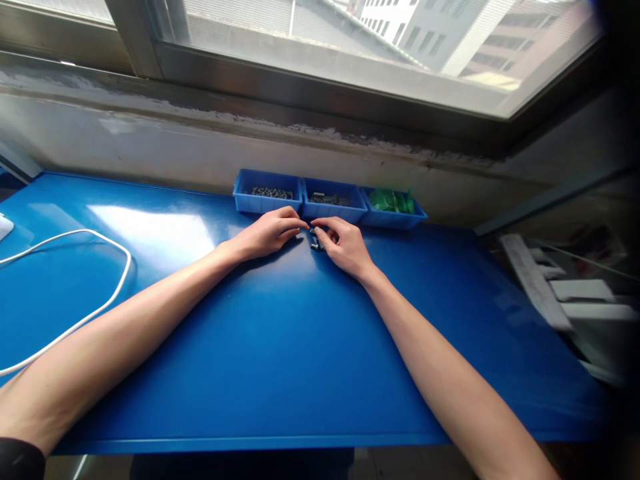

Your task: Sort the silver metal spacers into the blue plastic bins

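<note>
Right grip point(347, 245) and left grip point(269, 233) nearly meet over the bench point(280, 360), fingers bent and tips close together; whether either pinches something is too small and too hidden to tell. Some small dark and metallic parts point(315, 245) lie just under the right thumb, partly covered by that hand.

Nearest, at the lower left, a dark sleeve point(20, 460) ends on the left forearm; both bare forearms reach inward across the blue bench top. To the left, a white cable point(129, 256) curves over the surface and meets the left forearm's outline.

Just beyond the hands, three blue bins stand side by side. The left bin point(266, 204) holds many small metal pieces, the middle bin point(336, 215) grey and silvery ones, and the right bin point(395, 220) green plastic packaging. Off the bench's right side are pale, blurred objects point(583, 291).

Behind the bins runs a wall point(165, 150) with flaking paint, then a metal-framed window point(320, 80), and buildings point(425, 33) outside.
</note>
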`<state>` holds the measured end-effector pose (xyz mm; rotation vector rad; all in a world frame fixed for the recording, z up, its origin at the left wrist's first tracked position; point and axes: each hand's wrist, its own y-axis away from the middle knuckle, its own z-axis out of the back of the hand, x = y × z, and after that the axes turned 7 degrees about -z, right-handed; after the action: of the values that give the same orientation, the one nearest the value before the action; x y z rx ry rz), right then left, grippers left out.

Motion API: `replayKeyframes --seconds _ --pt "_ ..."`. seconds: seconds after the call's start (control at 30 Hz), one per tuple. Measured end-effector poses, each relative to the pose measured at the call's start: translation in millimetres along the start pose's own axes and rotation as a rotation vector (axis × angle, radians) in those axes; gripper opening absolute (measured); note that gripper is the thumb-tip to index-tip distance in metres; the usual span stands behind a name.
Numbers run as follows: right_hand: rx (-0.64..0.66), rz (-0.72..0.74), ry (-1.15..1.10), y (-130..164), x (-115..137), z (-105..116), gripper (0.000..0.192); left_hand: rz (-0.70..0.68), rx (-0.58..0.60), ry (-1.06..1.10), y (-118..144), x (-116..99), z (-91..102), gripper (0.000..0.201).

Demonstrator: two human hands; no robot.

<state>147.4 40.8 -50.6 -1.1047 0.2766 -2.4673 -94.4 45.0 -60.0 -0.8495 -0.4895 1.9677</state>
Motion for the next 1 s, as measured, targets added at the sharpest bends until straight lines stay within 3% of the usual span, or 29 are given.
replayKeyframes --seconds 0.17,0.33,0.47,0.67,0.8,0.9,1.0 --pt "0.014 0.002 -0.009 0 -1 0 0.025 -0.001 -0.224 0.001 -3 -6 3.5 0.016" --pt "0.012 0.013 -0.001 1 -1 0 0.023 0.174 -0.53 -0.144 -8 -8 11.0 0.019" --pt "0.022 0.022 -0.002 1 0 0 0.022 0.3 -0.63 -0.126 -10 -6 12.2 0.023" --pt "0.013 0.033 0.0 1 -2 -1 0.022 0.192 -0.586 -0.138 -9 -8 9.9 0.017" --pt "0.021 0.028 0.004 0 -2 -2 0.022 0.128 -0.488 -0.116 -7 -6 8.3 0.015" --pt "0.009 0.002 -0.015 0 -1 -1 0.023 0.071 -0.328 -0.094 -5 -5 7.3 0.017" --pt "-0.009 -0.068 -0.075 -2 -2 0 0.025 0.007 -0.084 -0.074 -4 -8 6.9 0.023"
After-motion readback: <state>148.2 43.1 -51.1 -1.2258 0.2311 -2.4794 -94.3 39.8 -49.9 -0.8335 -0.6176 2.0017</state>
